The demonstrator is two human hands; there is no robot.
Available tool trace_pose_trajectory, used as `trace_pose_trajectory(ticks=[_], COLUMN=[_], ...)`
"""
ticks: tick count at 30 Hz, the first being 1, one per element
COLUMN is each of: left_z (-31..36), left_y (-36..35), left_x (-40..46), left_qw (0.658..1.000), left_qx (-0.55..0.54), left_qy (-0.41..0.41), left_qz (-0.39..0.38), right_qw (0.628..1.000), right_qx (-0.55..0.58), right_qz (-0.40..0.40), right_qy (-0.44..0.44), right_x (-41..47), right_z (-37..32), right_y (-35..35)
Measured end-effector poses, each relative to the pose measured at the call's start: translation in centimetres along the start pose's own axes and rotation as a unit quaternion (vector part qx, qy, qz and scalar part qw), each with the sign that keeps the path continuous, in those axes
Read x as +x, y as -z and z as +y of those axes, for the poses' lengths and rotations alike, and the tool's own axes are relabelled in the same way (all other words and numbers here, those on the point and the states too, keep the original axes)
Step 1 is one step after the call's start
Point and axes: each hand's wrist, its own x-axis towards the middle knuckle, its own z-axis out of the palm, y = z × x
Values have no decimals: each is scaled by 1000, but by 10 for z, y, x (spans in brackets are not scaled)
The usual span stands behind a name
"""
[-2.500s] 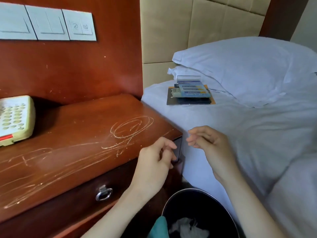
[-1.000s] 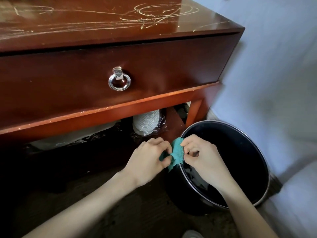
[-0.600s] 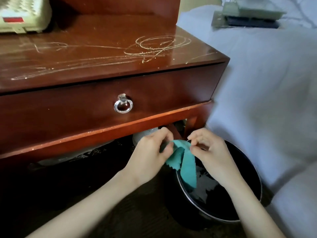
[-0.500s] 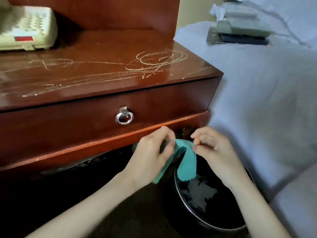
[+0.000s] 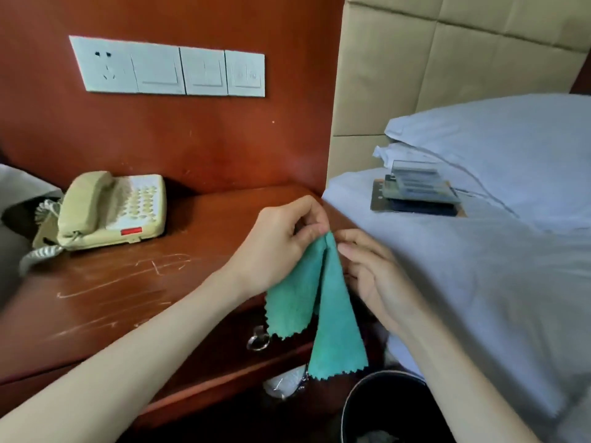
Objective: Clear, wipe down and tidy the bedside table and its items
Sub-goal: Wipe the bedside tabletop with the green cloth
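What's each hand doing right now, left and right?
Left hand: pinching the top of the green cloth.
Right hand: fingertips at the cloth's top edge; whether it grips cannot be told.

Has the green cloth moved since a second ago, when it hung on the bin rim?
Yes. The green cloth is off the bin rim, raised to tabletop height beside the bedside table corner, pinched by both hands.

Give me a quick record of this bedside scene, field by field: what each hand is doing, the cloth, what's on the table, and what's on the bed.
left hand: pinches the green cloth's top edge
right hand: fingertips at the cloth's top, grip unclear
green cloth: hangs folded, above the table's front edge
bedside table: scratched top, holds a cream telephone
bed: stack of flat items beside the pillow
floor: dark bin below the cloth
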Motion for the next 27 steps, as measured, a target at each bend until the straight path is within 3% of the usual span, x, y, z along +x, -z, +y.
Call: trace_pose_trajectory(ticks=[6, 13, 18, 22, 27], left_z=[-9, -10, -19, -41, -84], left_y=[65, 132, 159, 163, 163], left_x=[47, 73, 73, 60, 52], left_qw=[995, 992, 994, 988, 965], left_qx=[81, 123, 88, -50, -34], left_qy=[8, 10, 37, 118, 203], left_qz=[-54, -22, 49, 90, 161], right_qw=[990, 958, 977, 989, 996], right_qx=[-125, -272, -186, -122, 5], right_qz=[-67, -28, -27, -46, -85], right_qy=[6, 83, 104, 72, 24], right_x=[48, 115, 161, 187, 208], right_z=[-21, -46, -73, -78, -81], right_y=[-28, -55, -78, -89, -97])
